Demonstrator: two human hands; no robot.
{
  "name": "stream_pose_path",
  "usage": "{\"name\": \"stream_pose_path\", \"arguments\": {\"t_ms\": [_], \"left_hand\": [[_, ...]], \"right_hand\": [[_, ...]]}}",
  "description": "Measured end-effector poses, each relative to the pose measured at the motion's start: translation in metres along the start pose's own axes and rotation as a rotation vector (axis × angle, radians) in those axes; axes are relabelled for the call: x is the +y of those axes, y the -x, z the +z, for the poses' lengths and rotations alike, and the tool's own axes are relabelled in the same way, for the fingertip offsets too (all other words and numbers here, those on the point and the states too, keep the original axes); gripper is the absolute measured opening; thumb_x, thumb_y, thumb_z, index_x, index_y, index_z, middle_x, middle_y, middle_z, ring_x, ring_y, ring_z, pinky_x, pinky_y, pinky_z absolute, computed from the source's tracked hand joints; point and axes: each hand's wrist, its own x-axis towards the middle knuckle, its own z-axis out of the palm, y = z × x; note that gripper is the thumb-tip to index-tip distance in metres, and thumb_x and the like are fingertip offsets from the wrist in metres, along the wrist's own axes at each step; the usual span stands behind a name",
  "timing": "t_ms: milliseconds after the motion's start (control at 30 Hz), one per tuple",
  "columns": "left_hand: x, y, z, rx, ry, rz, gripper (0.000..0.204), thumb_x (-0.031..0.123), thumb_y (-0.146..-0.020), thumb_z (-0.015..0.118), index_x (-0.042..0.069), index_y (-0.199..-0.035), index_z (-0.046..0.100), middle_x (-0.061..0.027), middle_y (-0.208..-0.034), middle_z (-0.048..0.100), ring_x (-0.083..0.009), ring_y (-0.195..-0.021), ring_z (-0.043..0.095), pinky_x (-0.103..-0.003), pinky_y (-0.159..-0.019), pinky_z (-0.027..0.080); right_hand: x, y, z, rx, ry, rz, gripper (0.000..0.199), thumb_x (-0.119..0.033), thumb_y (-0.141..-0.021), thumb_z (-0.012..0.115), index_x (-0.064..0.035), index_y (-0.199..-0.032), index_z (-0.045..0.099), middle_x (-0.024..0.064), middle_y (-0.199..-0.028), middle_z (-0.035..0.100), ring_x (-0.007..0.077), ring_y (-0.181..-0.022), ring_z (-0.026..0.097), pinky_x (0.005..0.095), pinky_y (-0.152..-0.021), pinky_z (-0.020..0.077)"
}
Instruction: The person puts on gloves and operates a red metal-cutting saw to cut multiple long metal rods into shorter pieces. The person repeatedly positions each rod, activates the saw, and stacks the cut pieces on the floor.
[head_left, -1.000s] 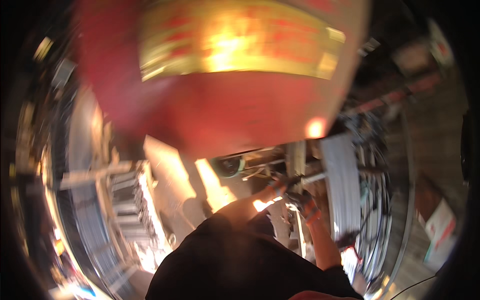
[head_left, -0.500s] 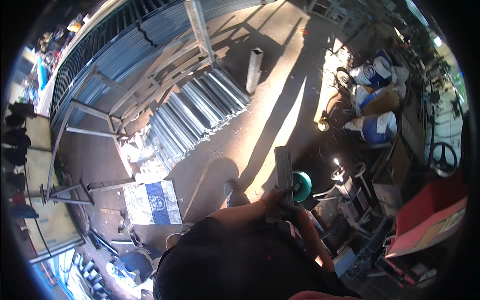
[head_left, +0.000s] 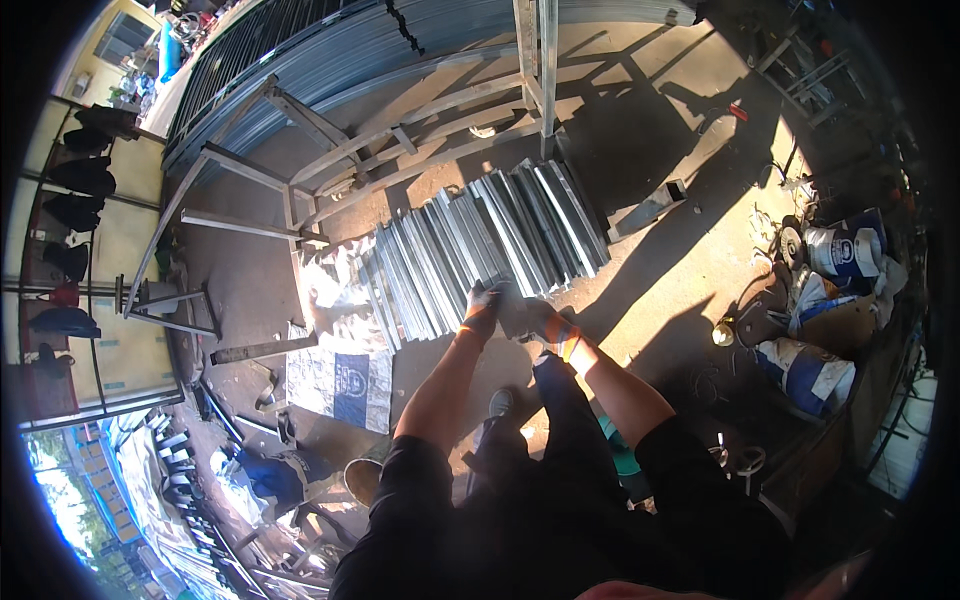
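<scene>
Both hands are gloved and close together at the near edge of a row of cut metal tubes point(head_left: 440, 255) lying side by side on the floor. Between them is the near end of a short grey bundle of metal tubes point(head_left: 514, 312), partly hidden by the fingers. My left hand point(head_left: 483, 303) is closed round its left side, and my right hand point(head_left: 548, 322) grips its right side. The far part of the bundle blends in with the row, so I cannot tell whether it rests on it.
A metal frame point(head_left: 290, 205) stands left of and behind the row. A blue and white sack point(head_left: 350, 385) lies flat at the left. One square tube point(head_left: 648, 208) lies right of the row. A green bucket point(head_left: 622, 462) is beside my right leg, and filled sacks point(head_left: 815, 372) sit at the right.
My hands have swung left and forward with the metal tubes, from beside the green bucket to the row on the floor. The view has turned right with them.
</scene>
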Motion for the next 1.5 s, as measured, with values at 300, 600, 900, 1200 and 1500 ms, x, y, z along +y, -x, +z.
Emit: {"name": "stream_pose_path", "arguments": {"t_ms": [300,600,900,1200,1500], "left_hand": [[0.050,-0.058,0.014,0.195,-1.344,-0.388,0.074,0.053,-0.085,0.072,0.001,-0.136,0.061,-0.0276,-0.128,0.066,-0.0407,-0.123,0.063,-0.046,-0.105,0.049],[-0.029,0.080,0.018,-0.121,-1.553,-0.235,0.075,0.053,-0.085,0.070,-0.002,-0.135,0.061,-0.0250,-0.137,0.062,-0.0377,-0.127,0.060,-0.044,-0.104,0.048],[-0.062,0.237,0.115,-0.502,-1.284,-0.119,0.081,0.050,-0.088,0.075,-0.004,-0.144,0.053,-0.0252,-0.143,0.059,-0.0366,-0.132,0.058,-0.042,-0.109,0.046],[0.006,0.401,0.352,-0.923,-0.926,0.365,0.062,0.020,-0.095,0.075,0.001,-0.148,0.048,-0.0172,-0.141,0.058,-0.0267,-0.122,0.063,-0.038,-0.097,0.054],[0.009,0.633,0.591,-1.618,-0.417,0.892,0.067,0.012,-0.090,0.070,-0.003,-0.149,0.044,-0.0200,-0.149,0.049,-0.0359,-0.139,0.048,-0.047,-0.118,0.036]], "right_hand": [[0.012,-0.066,-0.046,0.190,1.334,0.237,0.084,-0.061,-0.090,0.066,0.0005,-0.146,0.050,0.0272,-0.130,0.065,0.0385,-0.119,0.065,0.0427,-0.102,0.0518],[0.079,0.204,-0.119,0.363,1.340,0.663,0.061,-0.055,-0.089,0.062,-0.0105,-0.132,0.067,0.0131,-0.141,0.063,0.0344,-0.125,0.062,0.0475,-0.104,0.0497],[0.324,0.553,0.050,1.274,0.822,0.804,0.052,-0.059,-0.088,0.063,-0.0137,-0.108,0.078,0.0149,-0.119,0.073,0.0342,-0.110,0.069,0.0466,-0.091,0.0552],[0.492,0.663,0.271,1.391,0.502,0.895,0.052,-0.054,-0.092,0.058,-0.0112,-0.116,0.076,0.0186,-0.114,0.073,0.0333,-0.109,0.070,0.0438,-0.093,0.0548],[0.467,0.763,0.312,2.340,-0.038,0.355,0.029,-0.029,-0.086,0.065,-0.0046,-0.095,0.077,0.0172,-0.085,0.074,0.0322,-0.082,0.074,0.0403,-0.072,0.0571]]}}
